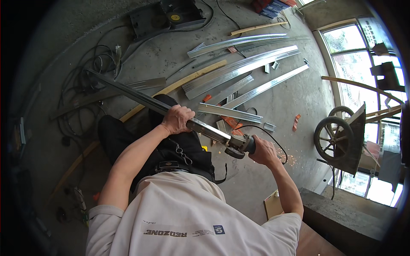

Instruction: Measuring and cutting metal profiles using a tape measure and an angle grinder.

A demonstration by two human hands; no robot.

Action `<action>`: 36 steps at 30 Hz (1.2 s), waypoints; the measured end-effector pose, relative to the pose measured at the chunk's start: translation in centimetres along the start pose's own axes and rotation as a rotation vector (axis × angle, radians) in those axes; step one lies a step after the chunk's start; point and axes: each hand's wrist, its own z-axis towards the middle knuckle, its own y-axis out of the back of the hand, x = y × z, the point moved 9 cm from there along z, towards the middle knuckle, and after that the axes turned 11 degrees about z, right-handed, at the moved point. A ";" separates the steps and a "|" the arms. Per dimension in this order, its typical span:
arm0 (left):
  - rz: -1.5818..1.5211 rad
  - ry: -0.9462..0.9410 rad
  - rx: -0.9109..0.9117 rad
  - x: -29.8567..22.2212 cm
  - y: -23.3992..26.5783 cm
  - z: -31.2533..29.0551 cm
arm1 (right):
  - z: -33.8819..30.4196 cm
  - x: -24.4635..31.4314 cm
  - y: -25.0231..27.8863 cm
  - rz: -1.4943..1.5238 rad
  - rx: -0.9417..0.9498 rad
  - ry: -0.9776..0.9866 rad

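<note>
My left hand [176, 120] is closed around a long metal channel [141, 98], which slants across my thigh from the far left toward my right side. In my right hand [263, 151] is an angle grinder [239, 145], gripped by its dark body. The grinder's head and guard meet the near right end of the channel; its disc is mostly hidden. Orange sparks [291, 159] scatter over the floor to the right of my hand. The grinder's black cord [273, 137] loops past my right wrist.
Several metal channels [239, 70] and a wooden strip [192, 77] lie on the concrete floor ahead. Tangled cables [96, 64] and an open black case [164, 19] are at the far left. A wheeled cart [341, 138] stands by the windows on the right, near a concrete ledge [337, 217].
</note>
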 end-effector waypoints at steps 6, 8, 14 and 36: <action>-0.039 -0.021 -0.041 0.1 0.4 -0.2 | 0.9 -0.7 -0.7 0.001 0.011 -0.005; -0.039 -0.029 -0.039 0.1 0.4 -0.3 | 1.3 -0.5 -0.8 -0.002 0.010 0.015; -0.030 -0.016 -0.083 -0.2 1.1 -0.3 | 1.8 -0.6 -1.3 0.010 0.001 0.050; 0.293 0.227 -0.097 24.2 14.2 -5.5 | -2.9 -9.5 -2.6 0.119 -0.024 -0.234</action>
